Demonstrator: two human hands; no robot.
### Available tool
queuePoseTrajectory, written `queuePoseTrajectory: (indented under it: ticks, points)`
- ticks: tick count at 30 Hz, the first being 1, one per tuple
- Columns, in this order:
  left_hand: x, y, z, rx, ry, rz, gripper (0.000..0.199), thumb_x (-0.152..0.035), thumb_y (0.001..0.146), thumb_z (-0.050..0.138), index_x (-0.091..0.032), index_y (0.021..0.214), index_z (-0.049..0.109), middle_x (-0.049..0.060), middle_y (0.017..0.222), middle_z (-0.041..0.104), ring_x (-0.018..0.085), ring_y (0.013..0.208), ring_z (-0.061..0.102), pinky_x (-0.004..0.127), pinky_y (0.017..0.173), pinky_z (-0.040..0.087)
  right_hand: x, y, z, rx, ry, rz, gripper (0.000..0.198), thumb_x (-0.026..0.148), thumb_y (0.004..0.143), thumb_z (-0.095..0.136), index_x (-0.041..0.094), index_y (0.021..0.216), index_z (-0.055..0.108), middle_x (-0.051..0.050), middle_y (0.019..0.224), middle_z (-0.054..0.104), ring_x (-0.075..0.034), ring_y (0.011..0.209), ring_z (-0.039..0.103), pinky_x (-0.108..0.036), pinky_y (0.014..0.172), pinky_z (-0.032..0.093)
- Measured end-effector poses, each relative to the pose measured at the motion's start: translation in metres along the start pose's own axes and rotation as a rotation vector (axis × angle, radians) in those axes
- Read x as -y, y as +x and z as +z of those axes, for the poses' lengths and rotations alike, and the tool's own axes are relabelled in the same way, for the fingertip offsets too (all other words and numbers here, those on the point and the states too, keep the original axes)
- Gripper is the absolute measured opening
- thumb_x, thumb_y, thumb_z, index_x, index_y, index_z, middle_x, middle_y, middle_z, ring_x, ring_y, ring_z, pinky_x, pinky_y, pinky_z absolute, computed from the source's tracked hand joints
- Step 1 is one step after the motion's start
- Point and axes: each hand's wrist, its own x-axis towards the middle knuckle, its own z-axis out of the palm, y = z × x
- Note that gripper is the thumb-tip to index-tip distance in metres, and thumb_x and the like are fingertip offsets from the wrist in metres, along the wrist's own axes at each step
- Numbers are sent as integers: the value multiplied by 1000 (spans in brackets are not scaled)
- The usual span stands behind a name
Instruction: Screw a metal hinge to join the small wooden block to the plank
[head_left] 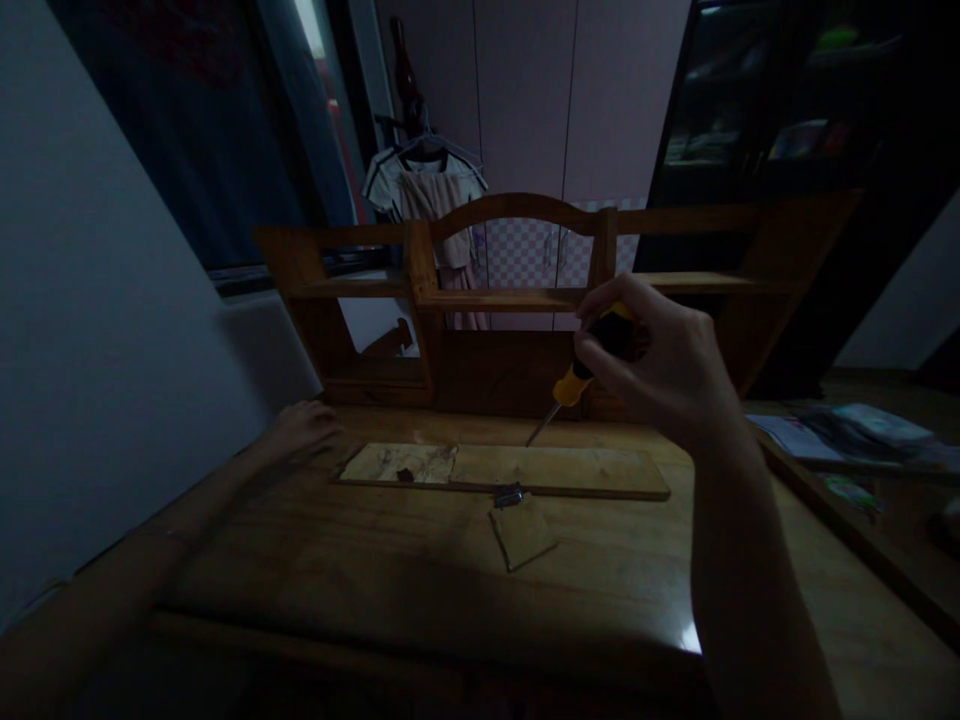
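My right hand (656, 350) is closed round the yellow and black handle of a screwdriver (574, 385). The screwdriver slants down to the left, its tip just above a long narrow wooden board (555, 468); whether they touch is hard to tell. Peeled, stained patches mark the left part of the board. At its front edge sits a small metal hinge (508, 494), and a small square piece of wood (523, 532) lies just in front. My left hand (306, 428) rests on the table off the board's left end, fingers loosely stretched and holding nothing.
The wooden table (337, 560) carries a shelf unit (517, 300) along its back. A pale wall (112, 300) rises close on the left. Papers and packets (847, 435) lie beyond the table's raised right edge. Clothes (427, 185) hang behind the shelves. The light is dim.
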Motion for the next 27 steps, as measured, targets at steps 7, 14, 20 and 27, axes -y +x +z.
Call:
queuePoseTrajectory:
  ticks: [7,14,20,27]
  points:
    - [-147,18,79,209,-135,402,33,-51,87,63,-22,100,71,5,103,67,20,101,57,34,94,43,-6,-1,18,298,28,-33,9,21,86,58,19,95,60,1,81,62,-13,70,55,-25,62,36]
    - [-249,-27,169,421,-265,707,28,-47,79,75,-20,85,71,5,88,67,20,94,57,35,92,39,-14,-2,30,443,-12,-31,8,23,86,58,19,92,61,1,78,61,-12,67,54,-25,60,33]
    - [-239,-36,182,434,-343,629,24,-45,83,71,-21,85,72,4,86,69,19,92,60,37,95,38,-16,-1,31,479,-23,-24,8,23,86,58,20,92,62,0,76,62,-13,66,54,-25,59,33]
    - [-229,-35,178,462,-453,594,23,-41,82,74,-21,92,72,5,90,71,20,95,61,39,100,38,-18,-3,41,535,-14,-26,10,25,86,58,20,94,63,-2,79,63,-16,71,56,-27,62,36]
